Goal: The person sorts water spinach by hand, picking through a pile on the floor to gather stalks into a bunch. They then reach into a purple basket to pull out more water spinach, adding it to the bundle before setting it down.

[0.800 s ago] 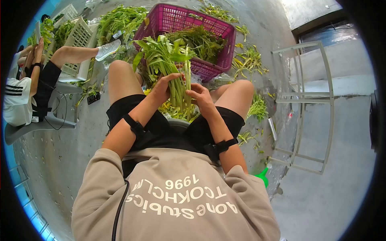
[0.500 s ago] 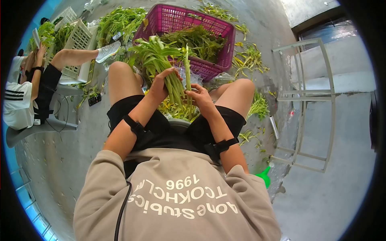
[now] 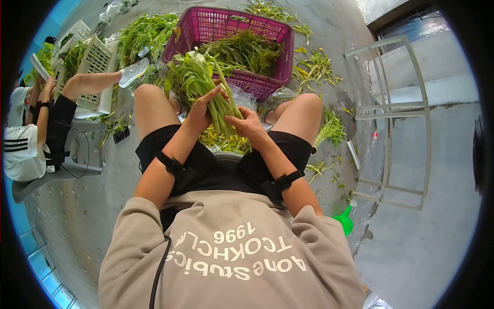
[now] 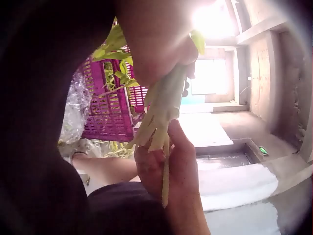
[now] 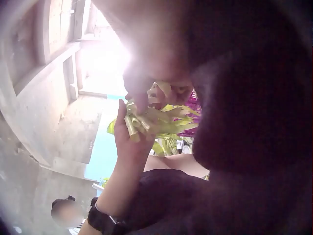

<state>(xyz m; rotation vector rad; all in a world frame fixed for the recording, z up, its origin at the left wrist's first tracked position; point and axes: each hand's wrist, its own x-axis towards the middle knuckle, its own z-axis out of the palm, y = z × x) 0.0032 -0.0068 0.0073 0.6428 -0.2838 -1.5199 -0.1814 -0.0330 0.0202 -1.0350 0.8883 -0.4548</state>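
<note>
A bunch of leafy green stems (image 3: 218, 105) is held up between the knees, leaves toward the basket. My left hand (image 3: 199, 112) grips it around the stems. My right hand (image 3: 248, 126) pinches a stem by its lower part, against the right side of the bunch. In the left wrist view, the pale stem ends (image 4: 159, 115) come down to the right hand (image 4: 183, 171), and one thin stalk hangs past its fingers. The right wrist view shows the left hand (image 5: 131, 149) behind the bunch's stem ends (image 5: 139, 125).
Ahead stands a magenta basket (image 3: 275, 85) with greens inside. Yellowed leaves (image 3: 221, 141) lie below my hands, above a grey tub rim. More greens (image 3: 146, 38) are heaped on the floor at left, near another seated person (image 3: 25, 147). A metal frame (image 3: 426, 149) stands at right.
The stem in my right hand, earlier upright and apart from the bunch, has tilted left and now lies along it. My left hand keeps its grip.
</note>
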